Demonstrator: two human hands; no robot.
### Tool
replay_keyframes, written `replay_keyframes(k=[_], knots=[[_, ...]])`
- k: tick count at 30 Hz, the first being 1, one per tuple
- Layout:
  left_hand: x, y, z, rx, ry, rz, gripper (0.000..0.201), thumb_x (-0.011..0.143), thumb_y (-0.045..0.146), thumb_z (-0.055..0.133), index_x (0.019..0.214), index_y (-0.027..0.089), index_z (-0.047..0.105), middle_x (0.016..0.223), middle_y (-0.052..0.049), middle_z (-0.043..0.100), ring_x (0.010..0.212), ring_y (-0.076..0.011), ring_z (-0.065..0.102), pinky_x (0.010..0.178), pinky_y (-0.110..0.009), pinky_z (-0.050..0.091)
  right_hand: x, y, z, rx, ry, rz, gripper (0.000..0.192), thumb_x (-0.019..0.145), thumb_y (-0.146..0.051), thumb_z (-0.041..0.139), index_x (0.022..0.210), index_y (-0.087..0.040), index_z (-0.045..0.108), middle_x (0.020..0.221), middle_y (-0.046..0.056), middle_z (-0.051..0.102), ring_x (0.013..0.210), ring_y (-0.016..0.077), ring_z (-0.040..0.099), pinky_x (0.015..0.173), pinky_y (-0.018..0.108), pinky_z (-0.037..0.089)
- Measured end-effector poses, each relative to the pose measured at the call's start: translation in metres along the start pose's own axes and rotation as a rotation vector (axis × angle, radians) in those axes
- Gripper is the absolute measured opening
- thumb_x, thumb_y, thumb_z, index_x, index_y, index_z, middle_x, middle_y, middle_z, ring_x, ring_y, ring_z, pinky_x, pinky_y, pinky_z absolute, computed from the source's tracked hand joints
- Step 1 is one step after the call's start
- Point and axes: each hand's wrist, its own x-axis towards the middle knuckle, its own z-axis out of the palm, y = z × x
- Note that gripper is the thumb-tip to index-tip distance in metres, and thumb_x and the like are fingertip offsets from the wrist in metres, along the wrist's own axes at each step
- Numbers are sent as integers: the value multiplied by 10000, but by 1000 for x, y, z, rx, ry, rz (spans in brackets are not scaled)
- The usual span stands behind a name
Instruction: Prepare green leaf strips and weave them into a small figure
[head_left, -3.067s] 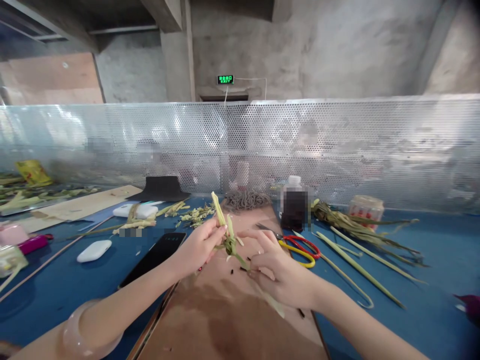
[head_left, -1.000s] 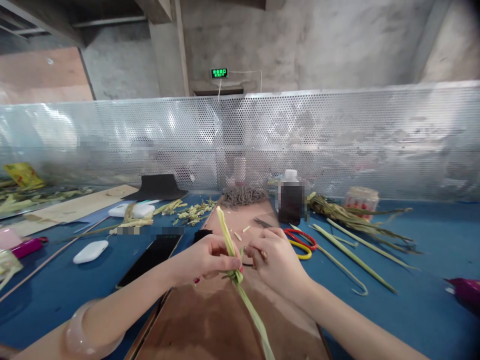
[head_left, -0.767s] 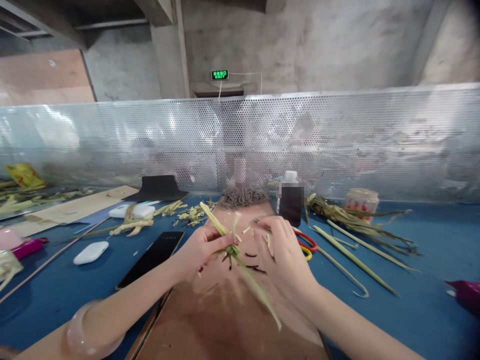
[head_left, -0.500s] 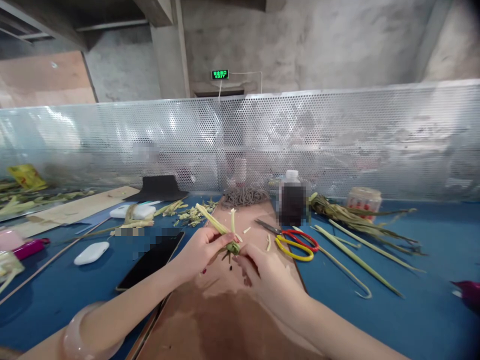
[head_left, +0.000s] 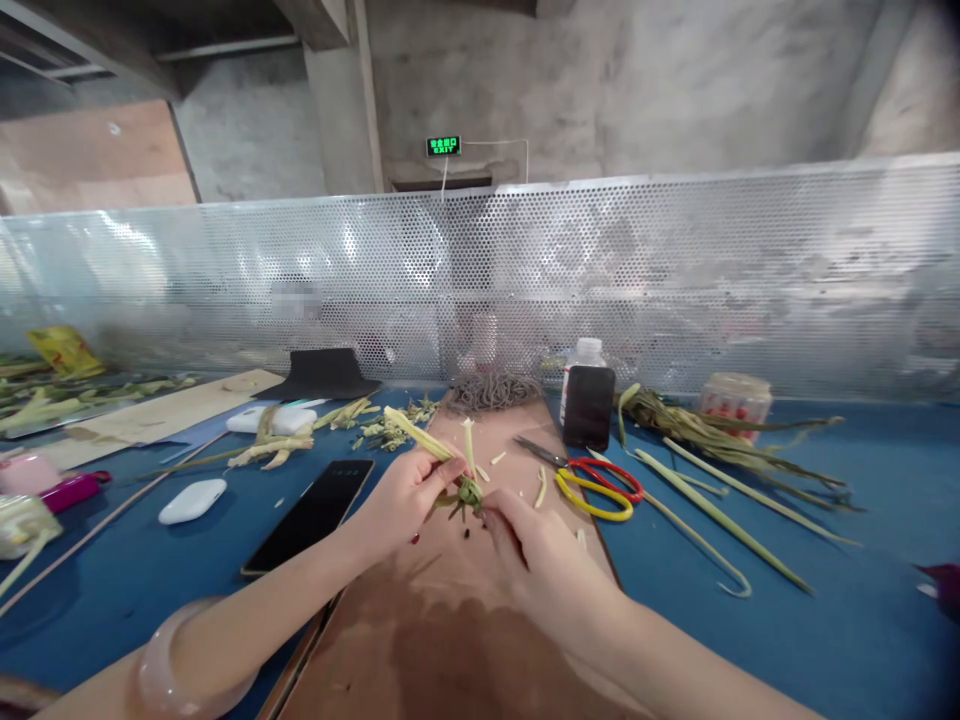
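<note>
Blue bench: I see it carrying everything, with a brown board laid down its middle.
White case: lying far left on the bench, apart from my hands.
Black phone: flat, just left of the board's edge, near my left forearm.
Left hand: my grip is closed on the pale green leaf strip, pinching it near the knot; the strip slants up and left from my fingers.
Woven knot: held above the board, between both hands.
Right hand: fingertips closed on the knot from the right.
Scissors: red and yellow handles, resting at the board's right edge.
Leaf stalks: spread on the bench, well right.
</note>
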Motion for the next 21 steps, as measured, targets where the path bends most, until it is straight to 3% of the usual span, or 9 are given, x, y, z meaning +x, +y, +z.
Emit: replay_keyframes(k=[10, 15, 18, 21], knots=[[-1, -9, 4, 147, 226, -6, 348, 904, 423, 401, 789, 155, 591, 748, -39, 657, 721, -185, 603, 684, -280, 451, 0, 1, 1, -18, 23, -50, 154, 908, -186, 367, 895, -195, 520, 696, 37, 652, 548, 162, 583, 493, 225, 269], [-3, -4, 3, 201, 165, 48, 327, 910, 383, 391, 761, 158, 576, 695, -28, 624, 689, -176, 588, 651, -264, 434, 1, 4, 3, 53, 28, -35, 152, 906, -212, 377, 1011, -199, 487, 708, 22, 628, 555, 164, 574, 502, 230, 313], [-5, -1, 6, 264, 118, 59, 319, 911, 366, 378, 733, 167, 553, 630, -6, 577, 576, -147, 537, 560, -242, 388, 3, 4, 7, 137, 121, -81, 328, 867, -276, 493, 1183, -224, 421, 753, 7, 608, 612, 162, 574, 535, 231, 369], [-6, 0, 10, 327, 105, 84, 291, 906, 347, 384, 717, 175, 523, 584, 6, 537, 507, -132, 489, 512, -239, 343, 5, 1, 11, 238, 172, -80, 322, 824, -274, 564, 1130, -239, 470, 702, -19, 574, 584, 138, 544, 513, 211, 378]])
